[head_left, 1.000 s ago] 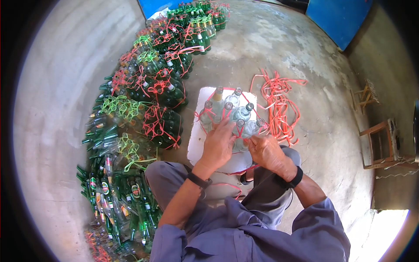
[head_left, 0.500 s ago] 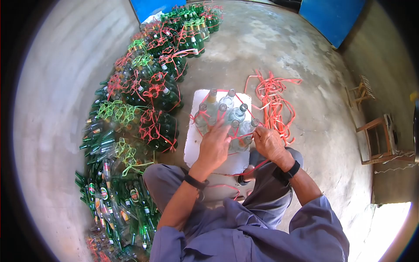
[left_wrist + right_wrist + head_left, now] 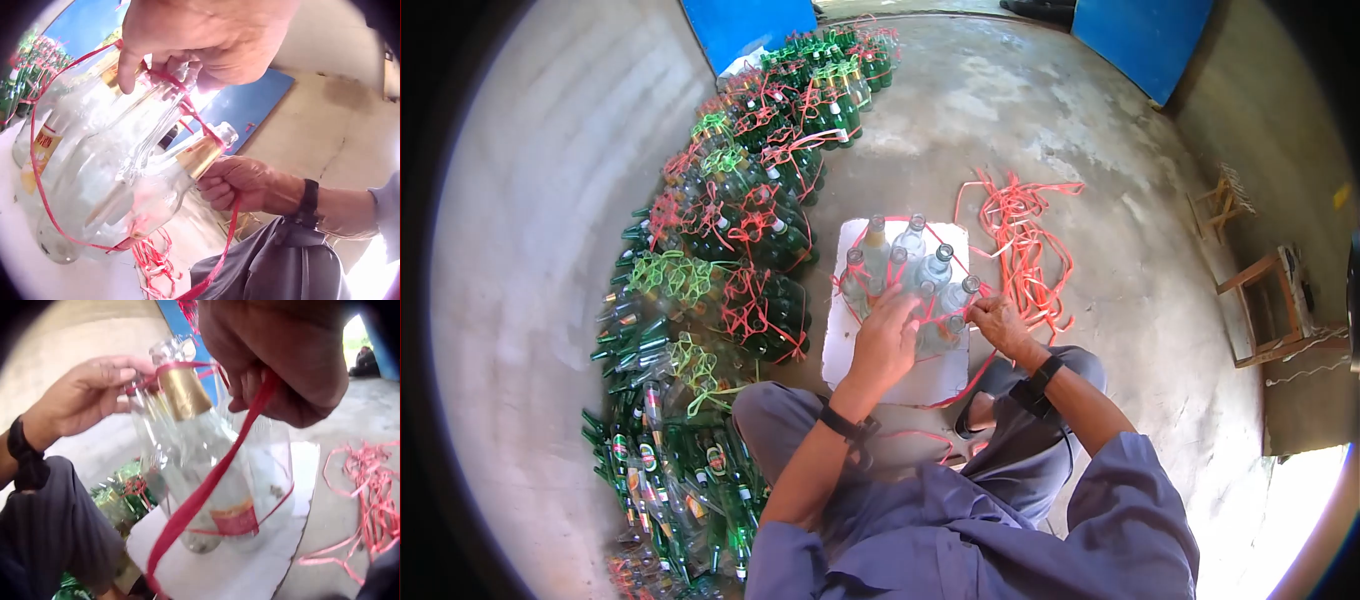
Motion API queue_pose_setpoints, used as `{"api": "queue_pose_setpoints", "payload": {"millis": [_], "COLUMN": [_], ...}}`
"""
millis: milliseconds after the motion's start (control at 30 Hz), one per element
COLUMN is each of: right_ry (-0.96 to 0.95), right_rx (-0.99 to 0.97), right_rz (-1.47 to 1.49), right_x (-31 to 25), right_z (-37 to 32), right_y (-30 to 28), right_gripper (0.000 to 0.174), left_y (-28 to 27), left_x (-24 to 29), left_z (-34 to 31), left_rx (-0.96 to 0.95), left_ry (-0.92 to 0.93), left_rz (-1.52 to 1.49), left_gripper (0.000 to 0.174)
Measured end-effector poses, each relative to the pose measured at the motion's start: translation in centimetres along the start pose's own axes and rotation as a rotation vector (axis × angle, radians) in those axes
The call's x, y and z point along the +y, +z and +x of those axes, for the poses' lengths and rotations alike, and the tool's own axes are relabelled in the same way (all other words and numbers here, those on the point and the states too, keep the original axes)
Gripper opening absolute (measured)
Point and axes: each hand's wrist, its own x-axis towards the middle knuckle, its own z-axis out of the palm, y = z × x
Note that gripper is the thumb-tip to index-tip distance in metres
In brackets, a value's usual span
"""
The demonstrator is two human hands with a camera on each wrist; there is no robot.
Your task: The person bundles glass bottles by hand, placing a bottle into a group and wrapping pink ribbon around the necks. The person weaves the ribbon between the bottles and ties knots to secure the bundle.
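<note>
A cluster of clear glass bottles [image 3: 936,266] stands upright on a white slab [image 3: 837,350], girdled low down by a red strap. More red strap runs between the necks. At the cluster's near side my left hand [image 3: 884,338] grips a bottle neck, its index finger stretched downward in the left wrist view. My right hand [image 3: 1002,326] is at the cluster's right edge, its curled fingers holding a red strap [image 3: 209,482] whose long tail hangs down. Beside that hand, strap passes round the gold-foiled neck of a bottle [image 3: 185,394].
Loose red strap [image 3: 1025,245] lies heaped on the floor right of the slab. Along the left, green bottles [image 3: 775,320] stand in strapped bundles, with others lying loose nearer me. A wooden frame [image 3: 1265,310] stands by the right wall. My bent knees flank the slab's near end.
My right hand pulled the strap outward to the right from the bottles, then stayed at their right edge. The left hand has kept its place at the necks. The head view has shifted slightly.
</note>
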Motion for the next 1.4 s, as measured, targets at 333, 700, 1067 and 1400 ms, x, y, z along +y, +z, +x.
{"api": "queue_pose_setpoints", "payload": {"millis": [333,700,1067,1400], "right_ry": [-0.152,0.107,0.181,0.115], "right_rx": [0.006,0.184,0.030,0.030], "right_rz": [0.302,-0.133,-0.027,0.099], "right_x": [10.3,-0.5,-1.8,-3.2], "right_z": [3.8,0.6,0.6,-0.1], "right_y": [7.6,3.5,2.0,1.3], "right_gripper": [0.021,0.018,0.024,0.027], "left_y": [0.3,2.5,0.5,-2.0], "left_x": [1.9,0.9,3.0,2.5], "left_z": [5.0,5.9,7.2,7.0], "left_rx": [-0.277,-0.427,-0.378,-0.313], "left_ry": [0.243,0.143,0.203,0.127], "left_rz": [0.157,0.227,0.319,0.372], "left_gripper": [0.035,0.034,0.021,0.020]}}
